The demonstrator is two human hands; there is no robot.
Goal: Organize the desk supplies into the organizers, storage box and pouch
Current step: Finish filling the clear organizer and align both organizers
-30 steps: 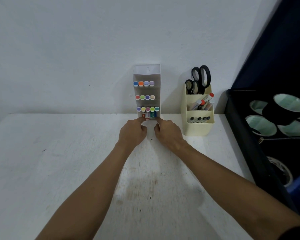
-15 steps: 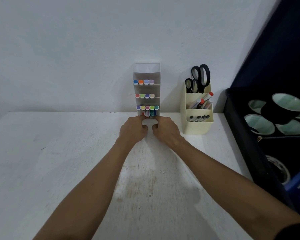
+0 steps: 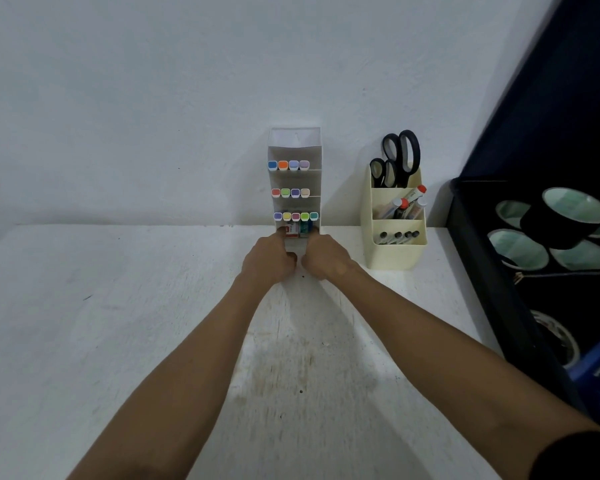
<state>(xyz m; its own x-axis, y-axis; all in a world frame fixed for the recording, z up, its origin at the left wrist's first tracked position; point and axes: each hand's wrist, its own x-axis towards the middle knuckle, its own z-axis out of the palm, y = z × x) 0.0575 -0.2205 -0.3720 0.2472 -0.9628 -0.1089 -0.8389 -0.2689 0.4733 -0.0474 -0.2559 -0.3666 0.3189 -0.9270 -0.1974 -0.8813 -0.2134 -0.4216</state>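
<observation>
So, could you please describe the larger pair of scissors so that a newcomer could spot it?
Find the cream organizer against the wall, right of the white tiered marker rack. Its rear compartment holds two black-handled pairs; the larger scissors rise higher, right of the smaller scissors.

Both arms reach forward, left hand (image 3: 269, 259) and right hand (image 3: 325, 258) close together, fingers curled.

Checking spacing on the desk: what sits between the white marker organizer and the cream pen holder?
Nothing: in the head view, only bare white desk and wall separate the marker organizer from the cream pen holder.
</observation>
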